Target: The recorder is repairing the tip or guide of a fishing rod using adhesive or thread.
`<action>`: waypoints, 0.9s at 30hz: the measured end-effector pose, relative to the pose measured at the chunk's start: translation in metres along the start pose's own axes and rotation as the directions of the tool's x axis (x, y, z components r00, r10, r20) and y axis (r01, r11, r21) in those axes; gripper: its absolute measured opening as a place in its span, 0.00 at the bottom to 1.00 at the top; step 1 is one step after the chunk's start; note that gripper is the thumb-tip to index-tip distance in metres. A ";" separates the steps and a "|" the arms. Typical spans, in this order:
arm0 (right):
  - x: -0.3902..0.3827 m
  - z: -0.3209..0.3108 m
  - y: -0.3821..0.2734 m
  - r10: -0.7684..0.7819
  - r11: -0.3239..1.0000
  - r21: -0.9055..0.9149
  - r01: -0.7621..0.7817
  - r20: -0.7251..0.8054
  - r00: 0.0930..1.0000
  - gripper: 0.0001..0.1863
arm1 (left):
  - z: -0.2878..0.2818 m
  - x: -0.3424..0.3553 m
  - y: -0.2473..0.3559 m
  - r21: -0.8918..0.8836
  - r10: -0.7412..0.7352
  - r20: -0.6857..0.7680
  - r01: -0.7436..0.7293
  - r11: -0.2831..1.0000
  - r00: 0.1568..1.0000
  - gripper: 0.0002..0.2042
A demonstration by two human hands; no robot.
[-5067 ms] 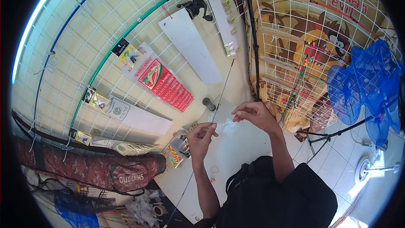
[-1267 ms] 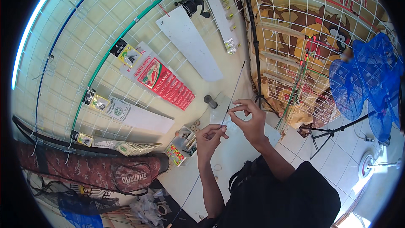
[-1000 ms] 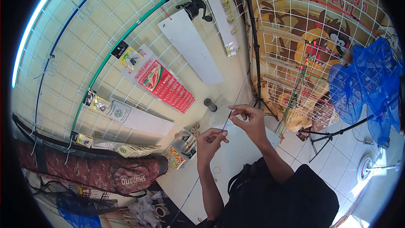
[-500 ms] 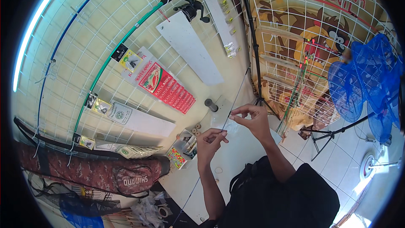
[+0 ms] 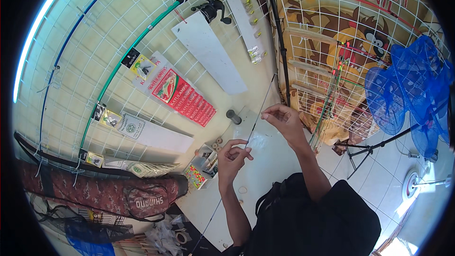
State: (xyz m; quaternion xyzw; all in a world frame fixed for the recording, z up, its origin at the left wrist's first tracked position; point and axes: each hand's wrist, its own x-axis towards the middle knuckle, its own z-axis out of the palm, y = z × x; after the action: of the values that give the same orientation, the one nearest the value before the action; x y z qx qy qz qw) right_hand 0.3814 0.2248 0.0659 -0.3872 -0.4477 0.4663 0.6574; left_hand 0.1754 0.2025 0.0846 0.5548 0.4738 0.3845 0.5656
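Note:
A thin fishing rod blank point(image 5: 254, 127) slants up from the lower left over the white tabletop point(image 5: 277, 161), with a short dark section between my hands. My left hand point(image 5: 230, 161) is closed on it at mid-length, thumb and fingertips around the shaft. Higher up, my right hand point(image 5: 286, 125) hovers just right of the blank, thumb and forefinger pinched; whether anything fine is between them I cannot make out. Beyond the hands stands a grey cylinder point(image 5: 233, 116). A compartment box of small coloured pieces point(image 5: 195, 174) sits left of my left hand, beside some small round rings point(image 5: 218, 143).
A wire-grid wall point(image 5: 71, 90) carries rods, a reel point(image 5: 208, 12) and hanging packets. A camouflage bag point(image 5: 99, 189) lies left. At right are another grid with cartoon backing, blue nets point(image 5: 412, 85), a black stand point(image 5: 362, 151) and a fan point(image 5: 411, 185) on tiled floor.
My right hand has moved up and to the right, off the blank, from where its fingertips were on it. My left hand has risen slightly and shifted left, still holding it.

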 end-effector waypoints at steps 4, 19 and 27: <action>-0.007 0.002 0.005 0.244 0.948 0.156 -0.278 0.204 0.948 0.14 | 0.002 -0.001 0.002 -0.017 0.002 -0.029 -0.003 1.000 1.000 0.13; -0.014 0.007 0.023 0.067 0.993 -0.108 -0.037 0.284 0.956 0.11 | 0.001 0.003 0.000 -0.037 0.045 -0.028 -0.046 0.998 0.999 0.20; -0.012 0.008 0.023 0.208 0.978 -0.042 -0.205 0.086 0.974 0.09 | -0.003 0.004 -0.002 -0.032 0.021 0.004 -0.021 0.999 1.000 0.18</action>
State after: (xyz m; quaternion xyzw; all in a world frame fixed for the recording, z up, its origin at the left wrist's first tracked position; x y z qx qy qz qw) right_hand 0.3656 0.2198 0.0445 -0.4212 -0.4418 0.5417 0.5780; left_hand 0.1733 0.2071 0.0825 0.5515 0.4605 0.3967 0.5713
